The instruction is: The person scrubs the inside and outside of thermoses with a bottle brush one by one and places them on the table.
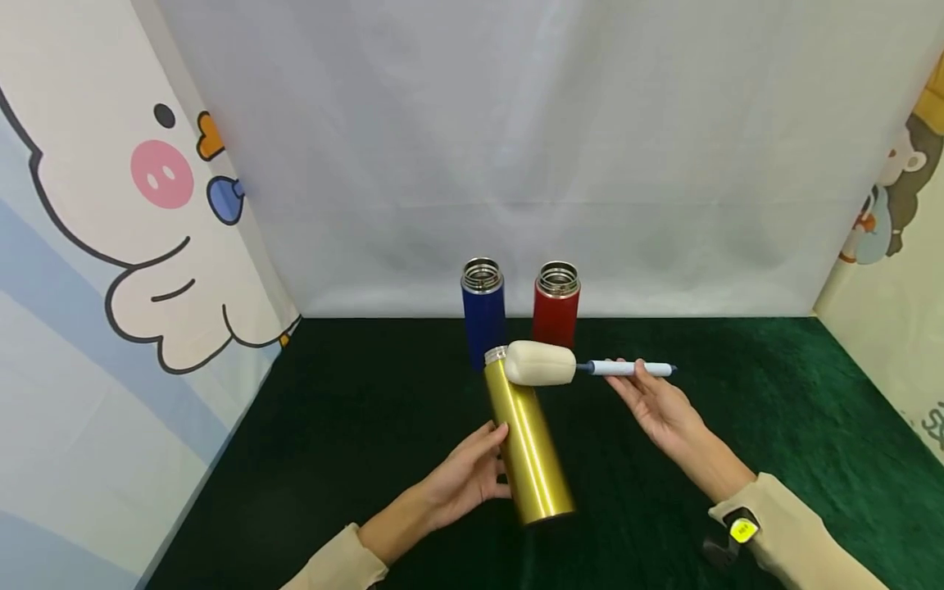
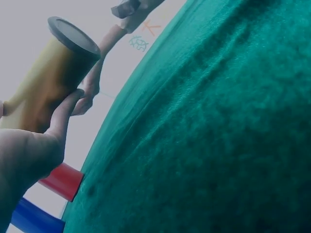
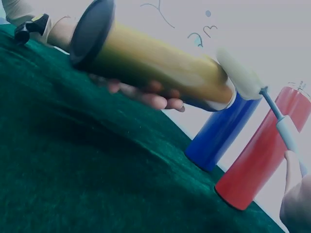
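My left hand [image 1: 466, 475] grips a gold metal flask [image 1: 533, 451] around its middle. The flask tilts, with its lidless steel mouth pointing away and its dark base toward me; in the right wrist view it is held up off the cloth. A bottle brush [image 1: 542, 364] with a cream sponge head lies across the front of the flask near its mouth. By its pale blue handle [image 1: 619, 369], my right hand [image 1: 660, 410] pinches the brush between thumb and fingers. In the right wrist view the sponge [image 3: 239, 75] sits beside the flask's neck; whether they touch, I cannot tell.
Behind the gold flask stand an uncapped blue flask [image 1: 483, 315] and an uncapped red flask [image 1: 555, 315], both upright. Dark green cloth [image 1: 354, 426] covers the table. A pale curtain [image 1: 516, 147] hangs at the back, with cartoon-printed panels at both sides.
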Demonstrator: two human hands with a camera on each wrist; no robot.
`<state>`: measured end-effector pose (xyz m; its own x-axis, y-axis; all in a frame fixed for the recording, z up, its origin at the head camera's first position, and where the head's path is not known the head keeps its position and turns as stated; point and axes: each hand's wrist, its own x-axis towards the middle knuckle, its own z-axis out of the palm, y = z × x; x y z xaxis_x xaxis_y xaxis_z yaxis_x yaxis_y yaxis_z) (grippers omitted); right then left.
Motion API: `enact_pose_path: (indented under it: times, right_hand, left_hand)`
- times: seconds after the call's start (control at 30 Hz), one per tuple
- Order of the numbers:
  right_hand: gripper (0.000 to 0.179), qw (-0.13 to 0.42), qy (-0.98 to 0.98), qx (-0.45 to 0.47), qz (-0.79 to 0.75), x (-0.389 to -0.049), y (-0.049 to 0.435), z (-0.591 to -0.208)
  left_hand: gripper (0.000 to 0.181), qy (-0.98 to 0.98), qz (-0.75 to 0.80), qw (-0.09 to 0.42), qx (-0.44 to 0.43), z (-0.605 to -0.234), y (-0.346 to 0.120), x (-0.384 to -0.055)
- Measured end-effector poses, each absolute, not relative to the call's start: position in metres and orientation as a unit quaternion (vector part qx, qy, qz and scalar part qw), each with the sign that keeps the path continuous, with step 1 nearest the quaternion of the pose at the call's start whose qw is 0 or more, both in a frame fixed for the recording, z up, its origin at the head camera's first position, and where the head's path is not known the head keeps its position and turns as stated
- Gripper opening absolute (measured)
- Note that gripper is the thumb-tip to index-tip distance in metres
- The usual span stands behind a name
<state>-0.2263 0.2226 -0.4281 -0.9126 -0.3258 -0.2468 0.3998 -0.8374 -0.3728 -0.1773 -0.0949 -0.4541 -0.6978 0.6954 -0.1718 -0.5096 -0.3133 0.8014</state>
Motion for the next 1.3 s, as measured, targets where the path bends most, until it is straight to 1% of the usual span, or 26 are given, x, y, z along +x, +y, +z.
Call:
enact_pose_path:
  times: [0.17,0.33,0.4,0.53,0.6,0.67,0.8,0.9,0.93,0.97,1.1,1.17,1.23,1.3]
  right_hand:
    - [0.017,0.199,0.268,0.075,-0.94,-0.218,0.233,-0.433]
    - [0.021,0.218,0.334,0.055,-0.916,-0.213,0.245,-0.44]
    - [0.027,0.226,0.356,0.04,-0.906,-0.211,0.249,-0.443]
    - [0.046,0.226,0.381,0.015,-0.896,-0.213,0.255,-0.445]
    - [0.048,0.22,0.376,0.015,-0.9,-0.215,0.255,-0.444]
    - [0.047,0.212,0.359,0.024,-0.909,-0.217,0.254,-0.442]
    - [0.026,0.195,0.302,0.039,-0.932,-0.223,0.246,-0.437]
    - [0.017,0.186,0.241,0.057,-0.951,-0.228,0.236,-0.433]
    - [0.018,0.185,0.222,0.065,-0.955,-0.231,0.232,-0.431]
    - [0.022,0.182,0.208,0.074,-0.958,-0.233,0.228,-0.429]
    - [0.044,0.179,0.172,0.102,-0.963,-0.237,0.22,-0.424]
    - [0.049,0.184,0.165,0.104,-0.963,-0.235,0.22,-0.425]
    - [0.043,0.195,0.165,0.096,-0.962,-0.233,0.222,-0.427]
    - [0.03,0.208,0.174,0.085,-0.959,-0.229,0.226,-0.43]
  left_hand:
    - [0.048,0.44,0.824,0.346,0.086,-0.455,-0.097,-0.178]
    - [0.052,0.438,0.837,0.322,0.063,-0.456,-0.098,-0.181]
    - [0.055,0.44,0.839,0.315,0.056,-0.456,-0.098,-0.182]
    - [0.055,0.44,0.841,0.309,0.049,-0.456,-0.098,-0.184]
    - [0.053,0.444,0.839,0.312,0.051,-0.456,-0.098,-0.184]
    - [0.053,0.452,0.831,0.319,0.058,-0.457,-0.097,-0.183]
    - [0.054,0.463,0.818,0.335,0.067,-0.458,-0.095,-0.179]
    - [0.056,0.469,0.812,0.341,0.068,-0.458,-0.094,-0.177]
    - [0.056,0.471,0.81,0.343,0.07,-0.457,-0.094,-0.178]
    - [0.056,0.476,0.806,0.343,0.071,-0.456,-0.094,-0.178]
    - [0.058,0.503,0.787,0.347,0.085,-0.455,-0.094,-0.179]
    - [0.058,0.512,0.782,0.345,0.088,-0.455,-0.094,-0.179]
    - [0.058,0.517,0.78,0.34,0.092,-0.455,-0.095,-0.178]
    - [0.058,0.516,0.783,0.335,0.092,-0.456,-0.097,-0.179]
